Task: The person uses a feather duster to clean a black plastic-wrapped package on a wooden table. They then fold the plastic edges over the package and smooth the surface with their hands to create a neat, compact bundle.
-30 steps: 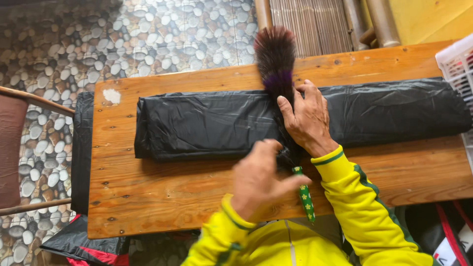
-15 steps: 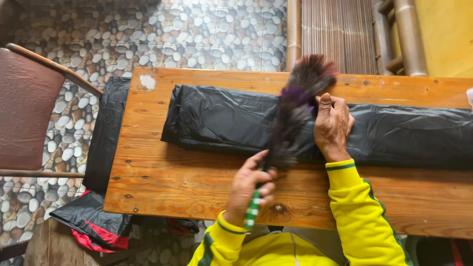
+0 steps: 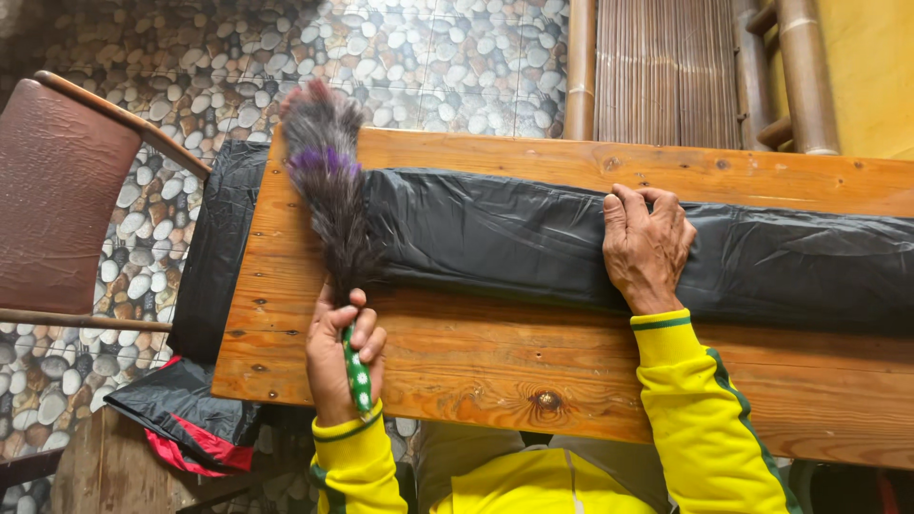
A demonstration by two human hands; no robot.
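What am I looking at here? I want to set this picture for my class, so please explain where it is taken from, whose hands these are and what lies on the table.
The one picture comes from a camera worn on a person's head, looking down. The left hand grips the green handle of a feather duster, its feathers over the end of a black plastic sheet. The right hand presses flat on that sheet, which lies along a wooden table. A brown chair stands to the left.

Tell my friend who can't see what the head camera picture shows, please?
A person's left hand holds a feather duster over a long black plastic bundle on a wooden table, while the right hand presses on the bundle.
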